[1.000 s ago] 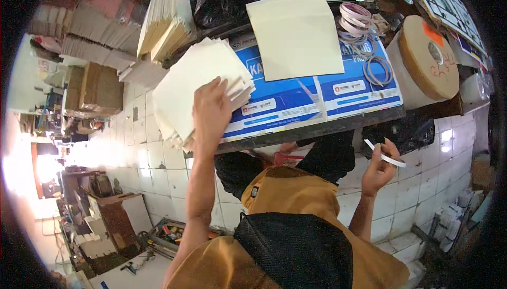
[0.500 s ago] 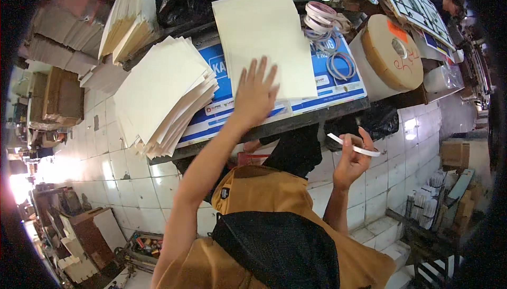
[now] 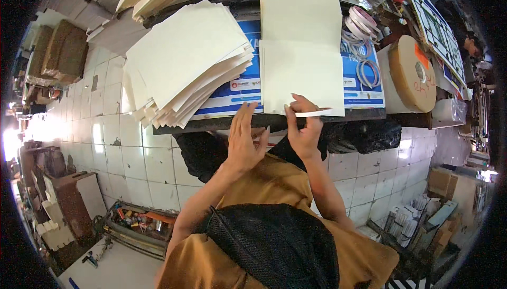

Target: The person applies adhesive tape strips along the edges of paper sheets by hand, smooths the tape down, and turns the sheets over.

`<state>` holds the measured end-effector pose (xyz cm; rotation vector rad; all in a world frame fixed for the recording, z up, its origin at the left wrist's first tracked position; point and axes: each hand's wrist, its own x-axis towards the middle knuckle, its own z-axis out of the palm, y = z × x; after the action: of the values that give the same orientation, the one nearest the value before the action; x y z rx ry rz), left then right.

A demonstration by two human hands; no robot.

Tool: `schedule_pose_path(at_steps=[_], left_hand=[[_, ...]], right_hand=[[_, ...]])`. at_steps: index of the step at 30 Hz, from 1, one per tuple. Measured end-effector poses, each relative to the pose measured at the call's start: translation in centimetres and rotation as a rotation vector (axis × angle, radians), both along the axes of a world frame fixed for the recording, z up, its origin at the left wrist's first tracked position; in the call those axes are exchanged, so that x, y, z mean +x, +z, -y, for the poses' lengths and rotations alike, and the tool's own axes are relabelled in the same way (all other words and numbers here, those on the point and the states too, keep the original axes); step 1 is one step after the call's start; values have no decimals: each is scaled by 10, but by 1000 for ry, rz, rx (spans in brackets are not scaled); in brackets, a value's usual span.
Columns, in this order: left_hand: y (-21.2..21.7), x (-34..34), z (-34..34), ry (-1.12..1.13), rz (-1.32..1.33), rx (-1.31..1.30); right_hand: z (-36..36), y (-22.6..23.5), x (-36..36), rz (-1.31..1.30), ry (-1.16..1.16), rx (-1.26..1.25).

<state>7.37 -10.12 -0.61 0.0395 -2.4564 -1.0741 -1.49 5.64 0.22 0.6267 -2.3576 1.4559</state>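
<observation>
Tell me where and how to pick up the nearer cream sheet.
Pinch the sheet at its front right corner, probably, coming from the front: it lies flat, its near edge reaches past the blue cover, and that corner is clear of the right hand.

Over the head feed I see the right hand pinching a narrow white tape roll edge-on at the lower edge of the cream paper, while the left hand, empty, is near the table's front edge. I have a fanned paper stack left of that paper and more tape rolls to its right.
</observation>
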Motion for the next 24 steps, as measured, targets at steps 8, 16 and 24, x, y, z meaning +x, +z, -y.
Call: schedule_pose_path(at_steps=[8, 16, 24], left_hand=[[-19, 1, -4, 8, -82, -28], [-22, 2, -4, -41, -79, -125], [-18, 3, -12, 0, 37, -330]], right_hand=[[16, -4, 4, -30, 16, 80], [17, -6, 3, 2, -1, 139], [-11, 16, -7, 5, -141, 92]])
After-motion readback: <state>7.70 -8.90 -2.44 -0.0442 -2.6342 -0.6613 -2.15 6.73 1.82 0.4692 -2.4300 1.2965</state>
